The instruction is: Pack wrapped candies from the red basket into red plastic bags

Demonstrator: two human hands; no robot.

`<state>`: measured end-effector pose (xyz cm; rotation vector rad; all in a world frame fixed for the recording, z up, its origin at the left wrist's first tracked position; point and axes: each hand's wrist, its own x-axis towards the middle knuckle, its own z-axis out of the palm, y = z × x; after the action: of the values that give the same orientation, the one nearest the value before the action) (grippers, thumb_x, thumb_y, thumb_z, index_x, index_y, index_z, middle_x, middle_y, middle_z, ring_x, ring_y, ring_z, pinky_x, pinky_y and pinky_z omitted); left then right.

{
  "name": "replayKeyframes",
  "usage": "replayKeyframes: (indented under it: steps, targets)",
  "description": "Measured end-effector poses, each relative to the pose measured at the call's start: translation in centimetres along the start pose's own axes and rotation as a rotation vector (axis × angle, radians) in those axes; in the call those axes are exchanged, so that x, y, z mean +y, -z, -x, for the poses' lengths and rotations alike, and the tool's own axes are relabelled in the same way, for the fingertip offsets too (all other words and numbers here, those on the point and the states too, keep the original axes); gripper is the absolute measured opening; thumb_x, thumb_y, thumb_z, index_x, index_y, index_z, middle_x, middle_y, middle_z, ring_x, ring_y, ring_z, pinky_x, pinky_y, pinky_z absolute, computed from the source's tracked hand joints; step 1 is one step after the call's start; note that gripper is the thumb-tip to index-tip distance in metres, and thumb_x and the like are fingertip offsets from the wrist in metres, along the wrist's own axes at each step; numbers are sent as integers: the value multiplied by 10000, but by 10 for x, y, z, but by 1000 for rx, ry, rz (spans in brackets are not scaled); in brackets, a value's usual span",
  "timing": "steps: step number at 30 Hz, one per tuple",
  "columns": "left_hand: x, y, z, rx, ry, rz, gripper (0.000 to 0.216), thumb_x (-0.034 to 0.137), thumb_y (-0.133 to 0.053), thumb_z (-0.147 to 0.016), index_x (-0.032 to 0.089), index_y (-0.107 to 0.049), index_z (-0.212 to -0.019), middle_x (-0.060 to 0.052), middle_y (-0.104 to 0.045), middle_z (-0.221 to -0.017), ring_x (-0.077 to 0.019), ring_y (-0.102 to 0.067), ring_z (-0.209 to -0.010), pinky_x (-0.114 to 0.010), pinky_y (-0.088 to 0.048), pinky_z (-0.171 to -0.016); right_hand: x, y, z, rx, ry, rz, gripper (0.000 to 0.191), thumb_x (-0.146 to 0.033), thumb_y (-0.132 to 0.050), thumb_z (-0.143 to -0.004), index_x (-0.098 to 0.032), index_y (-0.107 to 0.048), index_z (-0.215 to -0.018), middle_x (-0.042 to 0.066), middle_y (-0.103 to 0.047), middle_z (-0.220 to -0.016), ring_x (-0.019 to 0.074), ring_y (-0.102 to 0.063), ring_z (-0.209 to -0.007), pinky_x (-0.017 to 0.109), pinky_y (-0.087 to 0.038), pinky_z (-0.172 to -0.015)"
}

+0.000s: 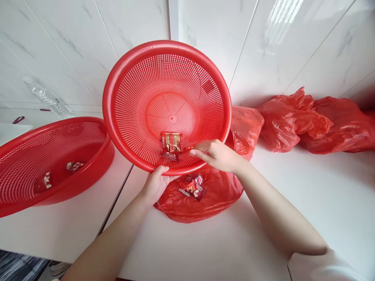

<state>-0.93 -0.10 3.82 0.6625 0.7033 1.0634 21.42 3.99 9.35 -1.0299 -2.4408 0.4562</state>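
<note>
Gold-and-red foil-wrapped sweet (171,142): lies low inside the round red perforated plastic basket (129,66), on the mesh wall just above the near rim. A darker wrapped piece sits just under it.

Basket tilted steeply, open face toward the camera.

Right hand (216,154): reaches in over the rim from the right, fingers (197,152) stretched out together, tips just beside the sweet. Whether they pinch anything cannot be told.

Left hand (155,185): clamped on the basket's bottom rim, thumb on the inside.

Directly below: open red plastic bag (211,199) with more wrapped sweets (191,186).

Left: second red mesh basket (96,164) on the white counter (307,203), a few sweets inside.

Right: crumpled red bags (295,121) against the tiled wall.
</note>
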Motion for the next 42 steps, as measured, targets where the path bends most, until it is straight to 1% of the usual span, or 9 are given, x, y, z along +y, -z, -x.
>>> replayKeyframes:
  steps: [2,4,7,12,16,20,26,34,42]
  targets:
    - [-1,0,1,-21,22,-8,380,180,-473,-851,103,-658,-1174,-116,-662,-1235,-299,-580,-1196,-468,-422,-1063,7,-8,-3,55,-28,71,385,-400,-353,-1007,-174,-655,-1086,86,-706,-997,202,-655,-896,325,-473,-802]
    - [-2,-1,3,-40,15,-25,388,179,-471,-856,95,-648,-1190,-122,-653,-1248,-305,-560,-1220,-470,-413,-1072,14,-17,-4,63,-57,171,426,-397,-389,-995,-146,-539,-1305,142,-634,-1239,260,-587,-1147,411,-413,-992]
    - [-5,-2,5,-42,-13,-54,421,173,-479,-858,115,-610,-1255,-112,-643,-1267,-310,-536,-1247,-485,-407,-1075,21,-32,-6,-19,-96,280,506,-398,-440,-975,-116,-452,-1395,179,-610,-1274,299,-553,-1203,520,-287,-1097]
    - [-8,1,5,-8,-24,-98,485,188,-511,-851,134,-544,-1332,-110,-619,-1304,-317,-544,-1237,-493,-418,-1062,26,-46,-10,29,-123,294,369,-363,-518,-940,-164,-595,-1240,129,-667,-1124,270,-606,-1073,432,-411,-984]
    - [-10,5,4,-17,-38,-110,527,182,-524,-855,169,-495,-1381,-98,-600,-1333,-308,-554,-1228,-487,-418,-1062,29,-47,-13,86,-146,217,329,-279,-550,-905,-159,-577,-1211,111,-686,-1049,246,-635,-997,399,-438,-951]
    - [-7,6,3,-17,-38,-99,518,175,-514,-856,169,-506,-1374,-95,-608,-1322,-306,-552,-1231,-486,-414,-1065,26,-41,-12,176,46,130,442,-201,-567,-865,-175,-466,-1294,85,-669,-1089,226,-614,-1038,436,-355,-1061]
    - [0,3,1,-37,-29,-26,445,176,-494,-840,131,-598,-1270,-106,-656,-1247,-313,-572,-1204,-492,-416,-1060,12,-26,-9,232,199,44,447,-120,-545,-833,-205,-458,-1264,67,-651,-1027,224,-601,-970,401,-449,-929]
    - [4,3,-1,-1,-4,12,359,179,-464,-834,99,-676,-1112,-114,-697,-1163,-300,-602,-1162,-481,-424,-1053,3,-15,-4,236,208,1,478,-98,-543,-783,-188,-438,-1240,71,-620,-989,226,-590,-947,381,-481,-881]
    - [4,6,-3,6,-1,-11,372,168,-468,-829,95,-660,-1138,-123,-693,-1167,-295,-593,-1177,-469,-430,-1047,-6,-9,2,183,94,-153,532,-106,-548,-751,-188,-429,-1263,36,-578,-911,164,-581,-777,276,-488,-660]
